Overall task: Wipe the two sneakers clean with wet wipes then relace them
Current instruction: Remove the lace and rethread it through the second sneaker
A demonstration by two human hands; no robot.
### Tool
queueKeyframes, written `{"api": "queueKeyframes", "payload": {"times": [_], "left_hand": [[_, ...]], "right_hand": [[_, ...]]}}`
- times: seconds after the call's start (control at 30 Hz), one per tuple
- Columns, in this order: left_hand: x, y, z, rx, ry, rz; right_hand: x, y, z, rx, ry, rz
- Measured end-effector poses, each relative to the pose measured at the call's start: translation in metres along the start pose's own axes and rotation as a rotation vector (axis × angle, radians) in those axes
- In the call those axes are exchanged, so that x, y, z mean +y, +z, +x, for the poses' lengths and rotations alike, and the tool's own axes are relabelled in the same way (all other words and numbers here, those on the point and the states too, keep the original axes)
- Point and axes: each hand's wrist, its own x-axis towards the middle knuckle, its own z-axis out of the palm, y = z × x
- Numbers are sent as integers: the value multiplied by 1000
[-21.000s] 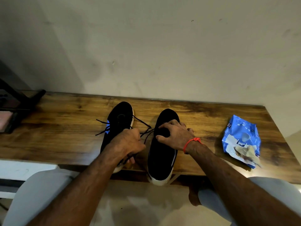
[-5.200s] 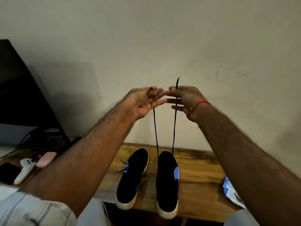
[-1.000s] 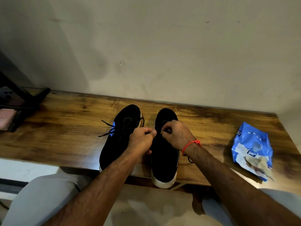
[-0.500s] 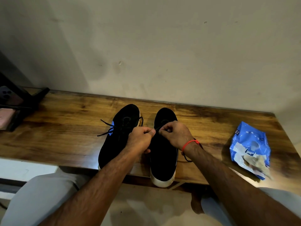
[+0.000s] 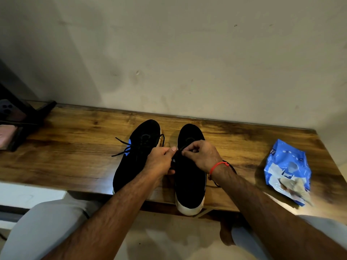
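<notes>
Both sneakers are black with off-white soles: the left sneaker point(image 5: 136, 158) shows a bright blue patch on its side and black laces, the right sneaker point(image 5: 189, 182) is plain black on top. The desk point(image 5: 75, 147) is brown wood with dark grain streaks. The wipes pack point(image 5: 287, 166) is blue and white. A red-orange thread point(image 5: 218, 165) circles the right wrist. The wall point(image 5: 187, 53) is dull beige

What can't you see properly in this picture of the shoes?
- Head view: the right sneaker has its eyelets and lace path hidden under the left hand and right hand.
- The lace between the fingertips is too thin and dark to follow.
- The wipes packet has print too small to read.
- The phone is cut off by the left edge.
</notes>
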Motion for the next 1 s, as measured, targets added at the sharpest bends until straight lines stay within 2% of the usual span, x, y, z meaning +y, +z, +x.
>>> {"api": "queueKeyframes", "payload": {"times": [0.07,0.23,0.4,0.63,0.77,0.87,0.93,1.0], "left_hand": [[-3,2,1,9,8,-20],[-5,6,2,8,57,-58],[-10,5,4,30,45,-61],[-10,11,4,74,102,106],[1,4,2,81,156,259],[11,-3,0,162,173,262],[24,-7,-6,262,245,36],[46,-14,-13,314,396,-481]], "right_hand": [[2,3,0,40,-4,-43],[-3,1,-8,96,-77,-339],[2,2,-3,62,-50,-144],[0,-4,-3,-15,-151,-11],[-3,-10,-10,-93,-183,-261],[-5,-13,-11,-87,-186,-312],[-5,-16,-9,-103,-176,-323],[-4,-18,-8,-109,-178,-338]]}}
